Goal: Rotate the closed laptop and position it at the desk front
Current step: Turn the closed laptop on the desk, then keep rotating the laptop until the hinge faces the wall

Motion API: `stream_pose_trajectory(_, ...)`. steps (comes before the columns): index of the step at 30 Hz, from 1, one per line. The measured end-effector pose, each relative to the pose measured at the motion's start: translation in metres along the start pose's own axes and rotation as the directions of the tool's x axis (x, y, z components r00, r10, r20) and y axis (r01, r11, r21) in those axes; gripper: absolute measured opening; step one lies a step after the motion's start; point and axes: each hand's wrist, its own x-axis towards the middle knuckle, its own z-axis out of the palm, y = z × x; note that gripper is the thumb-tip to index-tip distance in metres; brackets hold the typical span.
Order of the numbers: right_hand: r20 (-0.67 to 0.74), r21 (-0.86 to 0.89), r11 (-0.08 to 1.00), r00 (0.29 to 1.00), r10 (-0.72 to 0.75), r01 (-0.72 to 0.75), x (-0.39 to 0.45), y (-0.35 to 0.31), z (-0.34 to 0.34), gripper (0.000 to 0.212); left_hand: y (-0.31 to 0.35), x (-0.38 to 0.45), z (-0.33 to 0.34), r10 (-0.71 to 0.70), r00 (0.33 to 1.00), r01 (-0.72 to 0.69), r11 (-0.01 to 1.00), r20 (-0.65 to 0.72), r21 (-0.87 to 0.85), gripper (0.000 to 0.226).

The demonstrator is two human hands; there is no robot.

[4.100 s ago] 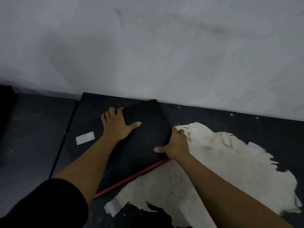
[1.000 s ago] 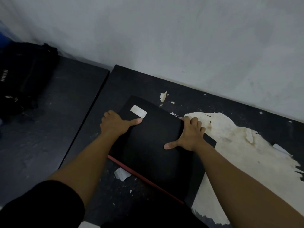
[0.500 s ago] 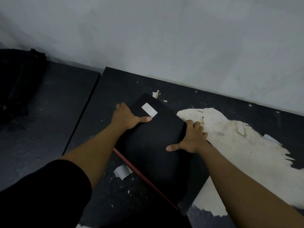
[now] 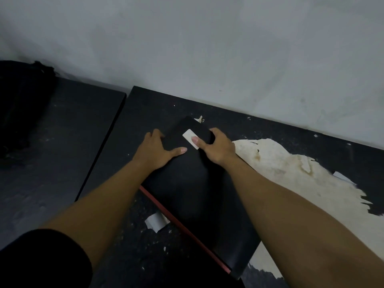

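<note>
Right hand (image 4: 218,147) now nearer left hand (image 4: 154,151), fingers (image 4: 215,133) curled over laptop (image 4: 193,190) edge

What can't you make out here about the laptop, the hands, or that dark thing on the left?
Head view, the only one:
- laptop: near corner hidden by the right forearm.
- left hand and right hand: fingertips curl behind the laptop's far edges.
- dark bag: cut off by the left edge, too dim to identify.
- white sticker: text unreadable.

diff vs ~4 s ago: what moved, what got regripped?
The closed laptop has turned: its red edge now faces left-front, its white sticker now sits at the far end. The right hand shifted from the side edge to the far corner, thumb on the sticker. The left hand stays on the lid; laptop still flat on the desk.
</note>
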Motion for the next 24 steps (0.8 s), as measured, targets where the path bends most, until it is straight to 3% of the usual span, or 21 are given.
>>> stream_pose_trajectory(2,-0.032,0.007,1.0,0.999,0.011,-0.011,0.0,0.004,-0.004,0.058,-0.009,-0.015,0.0,-0.006,1.0,0.005,0.999,-0.024,-0.033,0.086)
stream_pose_trajectory(5,-0.079,0.033,0.999,0.996,0.041,-0.039,0.0,0.015,-0.016,0.06,-0.023,-0.043,0.006,-0.13,0.982,0.116,0.988,-0.14,-0.105,0.081)
stream_pose_trajectory(8,-0.113,0.062,0.996,0.991,0.07,-0.063,-0.001,0.032,-0.031,0.066,-0.023,-0.059,0.023,-0.333,0.919,0.221,0.88,-0.213,-0.421,0.076)
stream_pose_trajectory(10,-0.112,0.081,0.993,0.989,0.1,-0.091,-0.004,0.042,-0.038,0.072,-0.014,-0.061,0.037,-0.381,0.895,0.188,0.793,-0.231,-0.579,0.064)
stream_pose_trajectory(16,-0.101,0.1,0.994,0.993,0.063,-0.053,-0.017,0.083,-0.056,0.06,0.03,-0.062,0.081,-0.289,0.886,-0.001,0.781,-0.363,-0.624,0.046)
stream_pose_trajectory(24,-0.029,0.032,0.994,0.994,-0.104,0.105,-0.021,0.119,-0.073,0.08,0.041,-0.048,0.096,-0.113,0.874,-0.133,0.88,-0.472,-0.457,0.032)
